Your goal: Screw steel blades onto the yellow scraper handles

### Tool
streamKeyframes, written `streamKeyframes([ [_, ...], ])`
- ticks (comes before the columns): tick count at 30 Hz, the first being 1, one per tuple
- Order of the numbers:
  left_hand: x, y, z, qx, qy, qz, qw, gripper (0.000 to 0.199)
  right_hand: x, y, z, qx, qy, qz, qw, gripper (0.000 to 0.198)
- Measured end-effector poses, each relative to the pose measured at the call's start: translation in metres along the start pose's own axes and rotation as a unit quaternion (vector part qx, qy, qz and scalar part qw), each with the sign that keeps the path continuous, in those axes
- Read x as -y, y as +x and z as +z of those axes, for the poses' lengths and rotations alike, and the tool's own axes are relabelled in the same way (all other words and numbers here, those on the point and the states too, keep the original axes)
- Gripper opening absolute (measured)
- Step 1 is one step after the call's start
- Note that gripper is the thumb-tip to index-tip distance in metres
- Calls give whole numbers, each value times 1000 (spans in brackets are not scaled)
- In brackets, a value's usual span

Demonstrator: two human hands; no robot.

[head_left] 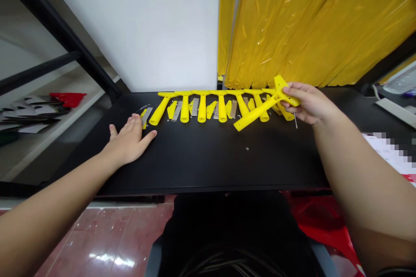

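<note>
My right hand (307,101) is closed on the head of a yellow plastic T-shaped scraper handle (256,113), lifted in front of the row with its grip pointing down to the left. A thin metal shaft (295,121) sticks out below those fingers; its upper end is hidden. My left hand (130,140) lies flat on the black table (195,160), fingers spread and empty. Beside its fingertips are a metal blade (148,114) and a small yellow plate (144,122). Similar yellow handles (202,108) stand side by side along the back edge, with blades (177,111) and yellow plates (211,109) between them.
A tiny ring-shaped part (247,149) lies near the middle of the table. Behind stand a white panel (139,21) and yellow plastic sheeting (312,26). Shelving with a red item (69,99) is at left. Printed paper (386,151) lies at right.
</note>
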State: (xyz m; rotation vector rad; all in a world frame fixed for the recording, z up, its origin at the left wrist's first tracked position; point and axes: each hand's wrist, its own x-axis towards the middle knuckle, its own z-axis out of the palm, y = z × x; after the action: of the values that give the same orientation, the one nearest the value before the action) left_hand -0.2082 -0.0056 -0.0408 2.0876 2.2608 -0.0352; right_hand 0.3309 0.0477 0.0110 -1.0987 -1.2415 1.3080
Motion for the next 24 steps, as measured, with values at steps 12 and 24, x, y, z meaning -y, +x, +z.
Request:
streamKeyframes([
  [12,4,35,-1,-7,-5,27,1000,97,0,0,0,-22,0,16,1000,32],
  [24,21,15,-7,-106,34,64,992,89,2,-1,2,-11,2,7,1000,32],
])
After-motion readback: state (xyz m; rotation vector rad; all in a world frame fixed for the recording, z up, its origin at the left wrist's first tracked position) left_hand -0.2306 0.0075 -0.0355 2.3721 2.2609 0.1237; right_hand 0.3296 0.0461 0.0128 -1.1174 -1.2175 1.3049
